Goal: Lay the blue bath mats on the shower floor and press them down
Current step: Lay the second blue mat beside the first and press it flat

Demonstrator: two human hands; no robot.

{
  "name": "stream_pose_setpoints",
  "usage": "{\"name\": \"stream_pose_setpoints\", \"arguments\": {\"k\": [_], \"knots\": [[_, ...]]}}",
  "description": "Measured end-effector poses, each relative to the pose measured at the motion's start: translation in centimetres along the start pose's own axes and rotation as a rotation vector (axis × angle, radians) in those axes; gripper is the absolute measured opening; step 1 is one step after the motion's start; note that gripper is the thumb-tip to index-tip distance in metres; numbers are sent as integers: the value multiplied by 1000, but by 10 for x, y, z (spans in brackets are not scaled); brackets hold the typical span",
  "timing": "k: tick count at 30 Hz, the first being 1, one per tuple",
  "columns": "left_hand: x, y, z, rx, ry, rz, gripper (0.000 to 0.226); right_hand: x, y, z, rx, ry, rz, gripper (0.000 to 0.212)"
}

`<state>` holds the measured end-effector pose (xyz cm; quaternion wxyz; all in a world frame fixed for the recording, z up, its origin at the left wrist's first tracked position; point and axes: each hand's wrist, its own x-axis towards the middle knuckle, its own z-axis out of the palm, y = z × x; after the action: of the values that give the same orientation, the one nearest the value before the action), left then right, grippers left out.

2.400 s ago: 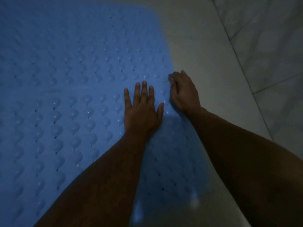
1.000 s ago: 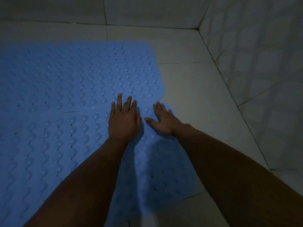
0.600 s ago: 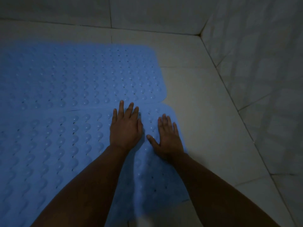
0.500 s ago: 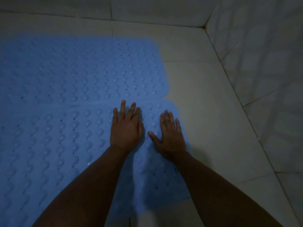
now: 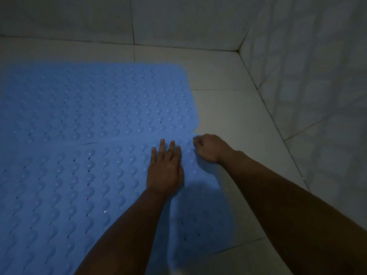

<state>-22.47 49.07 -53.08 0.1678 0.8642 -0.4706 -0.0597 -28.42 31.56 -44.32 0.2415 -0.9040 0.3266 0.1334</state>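
Two blue mats lie side by side on the shower floor (image 5: pixel 234 116), and the seam (image 5: pixel 111 140) between them serves as the landmark. The far mat (image 5: pixel 103 100) lies beyond the seam, the near mat (image 5: pixel 59 195) on this side of it.

The left hand (image 5: pixel 164 171) rests flat on the near mat just short of the seam, fingers straight, grip open and pressing. The right hand (image 5: pixel 208 148) sits at the seam's right end, on the near mat's far corner, with its fingers curled; in this dim light I cannot tell whether it pinches the mat's edge or only knuckles down on it.

The risks, as I judge them:
- If the right hand tugs that corner while the left pins the mat, the mat may buckle between them and leave a ridge.
- A pull could slide the near mat over the far mat's edge, so the overlap stays unstuck.
- The near mat's right edge, back from the seam, lies in shadow; a lifted patch there could go unnoticed and unpressed.
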Motion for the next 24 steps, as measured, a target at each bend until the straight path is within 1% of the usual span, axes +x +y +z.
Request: {"name": "stream_pose_setpoints", "arguments": {"k": [2,3,6,9,11,14,16,18,20,22,23,24], "knots": [[-1,20,15,29,-125,36,68,3,0,-15,71,151,0,39],[-3,26,24,46,-166,36,72,5,2,-15,97,179,-7,41],[-9,30,33,116,-149,33,84,12,8,-3,141,218,-78,42],[-11,30,36,124,-130,46,84,21,23,15,195,353,-118,37],[-14,31,38,119,-142,41,85,24,33,29,235,397,-115,35],[-13,30,37,91,-147,33,86,28,42,34,245,402,-132,40],[-13,29,36,77,-191,30,92,26,42,32,243,390,-148,42],[-11,30,32,41,-271,10,97,23,39,29,239,365,-145,40],[-1,31,12,-42,-368,-1,96,19,29,19,216,329,-119,34],[14,26,-16,-169,-465,-53,81,21,14,8,185,253,-77,31],[16,19,-30,-225,-443,-96,67,21,3,3,166,213,-69,30],[15,8,-40,-246,-356,-133,54,20,-8,1,150,180,-72,29]]}}
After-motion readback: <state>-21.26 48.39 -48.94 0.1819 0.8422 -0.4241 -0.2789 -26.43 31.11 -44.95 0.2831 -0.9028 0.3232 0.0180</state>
